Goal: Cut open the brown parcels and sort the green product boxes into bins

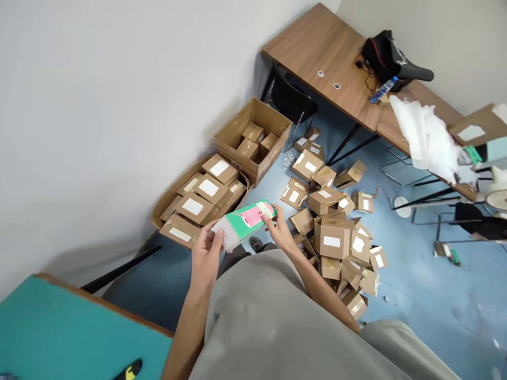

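Note:
Between both hands, in front of my body, is a slim green, pink and grey-white box (246, 220), held tilted. My left hand (208, 247) grips its pale end, with the thumb on top. At the green end, my right hand (276, 227) holds the other side, its thumb lying over the pink part. Just beyond the left hand, a large carton (158, 214) is filled with several labelled brown boxes (208, 188). Behind it stands a second open carton (273, 158) with a few smaller boxes inside.
Many brown boxes (331, 241) lie heaped on the blue floor (412, 274) at right. A wooden table (304, 42) bears a black bag (384, 58), a water bottle (383, 89) and white wrapping (423, 134). A black chair (291, 97) is beneath. A teal table (67, 332) stands lower left.

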`<state>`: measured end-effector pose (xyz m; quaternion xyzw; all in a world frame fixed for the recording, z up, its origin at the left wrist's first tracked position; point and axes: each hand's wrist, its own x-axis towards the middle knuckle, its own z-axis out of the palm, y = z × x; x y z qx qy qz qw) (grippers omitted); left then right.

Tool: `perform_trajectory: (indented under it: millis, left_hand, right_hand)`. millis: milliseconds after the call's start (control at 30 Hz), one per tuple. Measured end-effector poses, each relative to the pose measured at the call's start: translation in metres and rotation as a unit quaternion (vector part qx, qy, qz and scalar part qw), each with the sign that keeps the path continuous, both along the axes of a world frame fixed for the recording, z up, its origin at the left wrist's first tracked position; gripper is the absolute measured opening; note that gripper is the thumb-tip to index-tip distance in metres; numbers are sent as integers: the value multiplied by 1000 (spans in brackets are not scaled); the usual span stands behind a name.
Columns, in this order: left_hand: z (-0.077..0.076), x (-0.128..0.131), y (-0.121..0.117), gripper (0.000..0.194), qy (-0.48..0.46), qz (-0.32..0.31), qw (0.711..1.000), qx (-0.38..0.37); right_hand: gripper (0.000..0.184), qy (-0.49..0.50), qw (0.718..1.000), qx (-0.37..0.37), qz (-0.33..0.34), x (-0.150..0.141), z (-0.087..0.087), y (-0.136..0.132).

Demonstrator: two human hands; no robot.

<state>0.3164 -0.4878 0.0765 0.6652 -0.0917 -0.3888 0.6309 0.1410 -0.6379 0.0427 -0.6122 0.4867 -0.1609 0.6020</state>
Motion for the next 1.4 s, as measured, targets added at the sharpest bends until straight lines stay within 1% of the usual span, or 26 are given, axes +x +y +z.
perform_trajectory:
  millis: [100,167,233,267,300,367,467,533,567,633,733,833,933,1000,1100,1167,1200,1267,1400]
  left_hand:
    - [-4,24,-15,68,18,-34,999,-25]
    - [-2,38,-25,66,37,-41,998,-44]
    - [2,48,-34,65,53,-44,996,-54]
    - [5,52,-38,64,58,-54,995,-54]
    - [8,55,-42,64,60,-72,994,-51]
    - [13,58,-50,63,54,-129,989,-41]
    - [16,57,-63,59,29,-241,970,-26]
    - [16,56,-75,57,-7,-298,954,-26]
    - [16,54,-83,56,-28,-315,948,-35]
    - [16,51,-100,51,-65,-336,937,-66]
    - [15,45,-127,40,-84,-378,916,-104]
    - [15,35,-151,45,-76,-426,894,-118]
    - [17,13,-175,54,-52,-473,871,-121]
    - [19,-10,-190,61,-28,-499,857,-123]
    - [26,-58,-211,67,25,-530,835,-144]
    - [29,-94,-220,67,79,-560,812,-147]
    - [30,-112,-223,67,106,-577,798,-137]
    - [28,-148,-226,65,145,-607,776,-94]
    - [16,-215,-222,66,146,-639,755,-5]
  right_hand:
    - [78,7,999,-42,-29,5,12,8]
    - [88,11,997,-77,-29,10,18,14]
    - [104,21,994,-105,-25,15,20,25]
    - [109,30,993,-110,-30,17,19,32]
    - [110,44,992,-108,-45,18,17,39]
    - [99,69,989,-88,-101,20,10,56]
    - [81,86,975,-45,-202,17,3,80]
    - [77,78,965,-18,-249,12,5,92]
    - [77,68,961,-5,-267,10,8,97]
    - [75,30,955,18,-293,7,16,104]
    - [68,-51,948,49,-311,3,27,113]
    - [61,-120,935,95,-321,-5,30,120]
    - [62,-179,905,120,-367,-21,28,125]
    - [60,-217,881,122,-402,-33,28,128]
    - [59,-273,848,134,-434,-50,29,132]
    - [62,-314,820,149,-454,-60,30,135]
    - [64,-334,805,156,-464,-64,30,136]
    - [68,-375,773,163,-486,-72,29,139]
    - [70,-434,718,143,-525,-87,22,147]
